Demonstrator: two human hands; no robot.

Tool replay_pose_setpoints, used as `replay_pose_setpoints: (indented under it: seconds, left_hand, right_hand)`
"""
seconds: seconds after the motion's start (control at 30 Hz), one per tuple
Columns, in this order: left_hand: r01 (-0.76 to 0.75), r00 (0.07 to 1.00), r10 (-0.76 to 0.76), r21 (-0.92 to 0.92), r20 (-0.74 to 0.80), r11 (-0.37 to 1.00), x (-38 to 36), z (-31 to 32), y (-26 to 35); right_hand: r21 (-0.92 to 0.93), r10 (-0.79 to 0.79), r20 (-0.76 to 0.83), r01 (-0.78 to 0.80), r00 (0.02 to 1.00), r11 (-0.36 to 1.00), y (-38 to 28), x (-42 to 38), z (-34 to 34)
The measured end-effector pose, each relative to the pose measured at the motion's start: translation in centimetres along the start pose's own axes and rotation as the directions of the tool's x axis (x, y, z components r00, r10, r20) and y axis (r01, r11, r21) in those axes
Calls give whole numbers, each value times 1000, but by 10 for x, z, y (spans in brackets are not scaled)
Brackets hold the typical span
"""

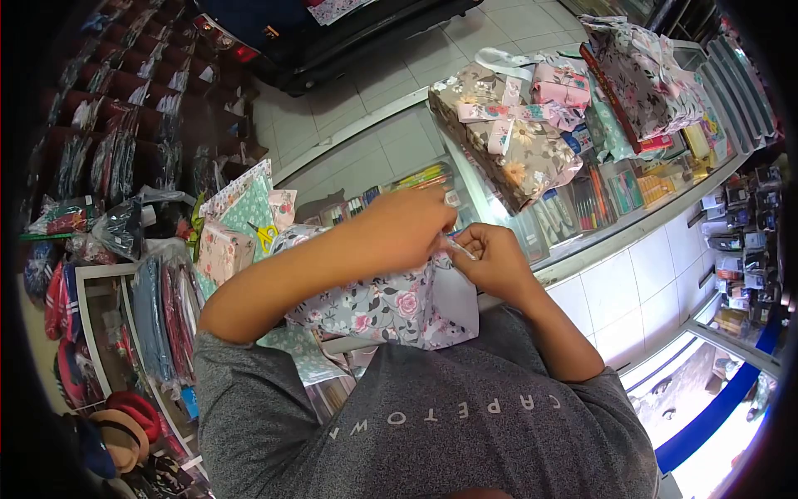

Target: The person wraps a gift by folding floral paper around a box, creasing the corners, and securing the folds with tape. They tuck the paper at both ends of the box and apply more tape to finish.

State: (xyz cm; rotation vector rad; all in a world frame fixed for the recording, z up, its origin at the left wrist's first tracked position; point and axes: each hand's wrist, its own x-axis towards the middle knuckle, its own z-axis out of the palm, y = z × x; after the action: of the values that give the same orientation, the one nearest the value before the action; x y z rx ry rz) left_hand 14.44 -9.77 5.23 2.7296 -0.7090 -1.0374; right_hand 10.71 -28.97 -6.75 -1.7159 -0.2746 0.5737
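Observation:
Grey wrapping paper with pink roses [378, 306] stands against my front, wrapped into a bulky shape. Its plain inner side shows on the right as a pale flap [455, 301]. My left hand [420, 229] reaches across the top of it, fingers curled closed at the paper's upper edge; whatever they grip is hidden. Close beside it, nearly touching, my right hand [492, 259] pinches a small pale strip [462, 249] between thumb and fingers. Yellow-handled scissors [265, 235] lie to the left on green floral paper [249, 218].
Under the work is a glass display counter [366, 170] holding pens and stationery. At the right stand a brown floral wrapped box [519, 170] with a ribbon, a pink wrapped parcel [559, 87] and a floral gift bag [640, 79]. Hats [120, 437] are at lower left.

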Motion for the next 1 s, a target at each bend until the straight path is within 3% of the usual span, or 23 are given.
replay_pose_setpoints:
  seconds: [0.07, 0.13, 0.2, 0.27, 0.37, 0.47, 0.6, 0.67, 0.77, 0.8, 0.83, 0.93, 1.0]
  left_hand:
    - [-24, 999, 22, -55, -40, 998, -25, 8, 7]
    - [-141, 983, 153, 112, -103, 984, -50, 18, 13]
    - [-109, 984, 128, 153, -122, 982, -69, 26, 24]
    - [-34, 993, 65, 284, -100, 958, -80, 30, 35]
    - [-112, 988, 130, 197, -84, 974, -80, 39, 30]
    - [-127, 984, 152, 233, -89, 964, -79, 35, 24]
    - [-134, 975, 179, 296, -130, 946, -81, 34, 12]
    - [-110, 980, 155, 315, -124, 943, -87, 29, 11]
    - [-94, 972, 156, 321, -173, 942, -96, 24, 1]
    - [-49, 996, 68, 282, -60, 958, -101, 13, 7]
    - [-44, 996, 66, 284, -66, 958, -102, 14, 9]
    - [-24, 989, 47, 164, -140, 986, -106, 24, 18]
    - [98, 851, -51, 64, -522, 993, -81, 46, 27]
  right_hand:
    - [8, -38, -40, 39, 998, 999, 7, 0, 0]
    - [-1, -24, -63, 24, 998, 1000, 3, -1, -2]
    - [-9, -7, -85, 6, 996, 1000, -2, -2, -4]
    - [35, 105, -115, -101, 988, 994, -6, -2, -7]
    - [79, 100, -195, -86, 976, 993, -4, -4, -4]
    - [75, 90, -222, -75, 971, 994, -2, -7, -2]
    - [72, 191, -222, -179, 956, 981, -19, -14, -2]
    - [-85, 210, -160, -226, 964, 971, -18, -14, 2]
    - [-136, 165, -85, -175, 983, 975, -14, -12, 14]
    - [-175, 137, -72, -148, 988, 973, -9, -10, 19]
    - [-178, 131, -71, -142, 989, 974, -7, -8, 19]
    - [-293, 15, -18, -20, 1000, 956, -4, -5, 23]
    - [-382, -119, -31, 99, 992, 919, 0, -6, 25]
